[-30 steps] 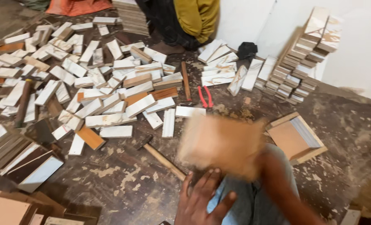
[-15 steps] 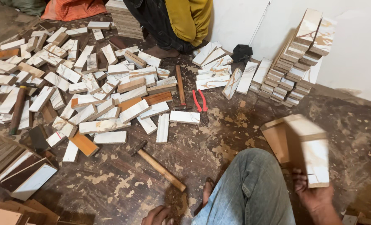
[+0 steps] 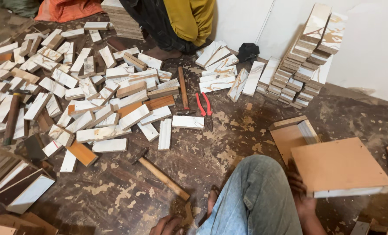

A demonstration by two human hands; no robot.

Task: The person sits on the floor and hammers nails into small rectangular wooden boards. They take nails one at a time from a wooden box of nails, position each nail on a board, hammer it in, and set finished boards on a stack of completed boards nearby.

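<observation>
Dusty brown workshop floor [image 3: 115,196], littered with white-laminated wood strips [image 3: 98,100]. Right hand [image 3: 300,193] grips flat brown square wooden box [image 3: 340,167] by its left edge, beside knee; another shallow box [image 3: 292,135] sits finished behind. Left hand [image 3: 168,225] rests on floor, grip unclear; wooden-handled hammer [image 3: 161,173] lies nearby, many strips unused.

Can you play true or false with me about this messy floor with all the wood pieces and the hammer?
1. The right hand holds a flat brown wooden box by its edge. True.
2. The wooden-handled hammer is in the left hand. False: it lies on the floor, apart from that hand.
3. The red-handled pliers lie on the floor. True.
4. The stacked white-faced boards lean against the white wall. True.
5. The scattered white wood strips are packed in a basket. False: they lie loose on the floor.
</observation>
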